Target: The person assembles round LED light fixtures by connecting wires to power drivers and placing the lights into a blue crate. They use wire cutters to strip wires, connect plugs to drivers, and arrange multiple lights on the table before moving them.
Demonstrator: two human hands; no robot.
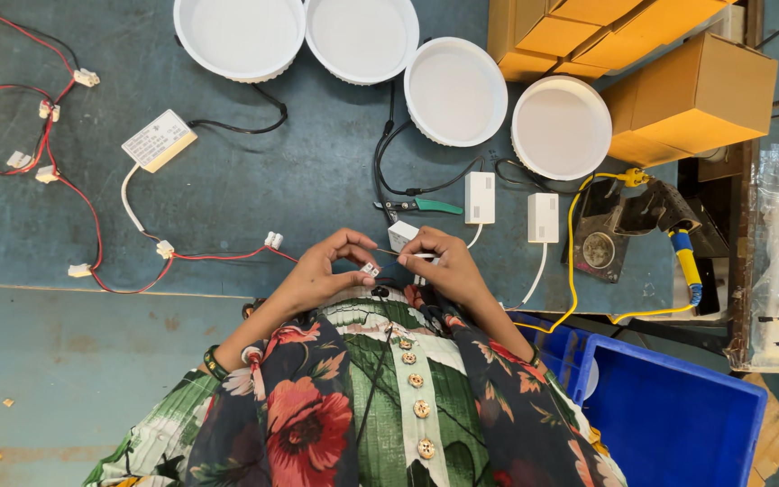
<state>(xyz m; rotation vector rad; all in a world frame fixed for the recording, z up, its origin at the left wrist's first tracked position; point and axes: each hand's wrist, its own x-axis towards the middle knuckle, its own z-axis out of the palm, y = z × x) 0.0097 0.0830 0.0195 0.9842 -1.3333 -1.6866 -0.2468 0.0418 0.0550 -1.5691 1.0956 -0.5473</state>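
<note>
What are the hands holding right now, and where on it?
The left hand pinches a small white connector by its sides; the right hand grips the thin wire leading into it.

The surface (pixel 254 180) was a worn sheet of dull blue-grey, scuffed and mottled, its near edge running straight across the view. Below that edge lay a floor (pixel 65 379) of a similar faded blue, marked with rust-coloured spots and a few small yellowish scraps. At the far right the surface ended against a dark wooden border (pixel 743 271). Light fell evenly from above, soft and without hard shadows anywhere.
</note>
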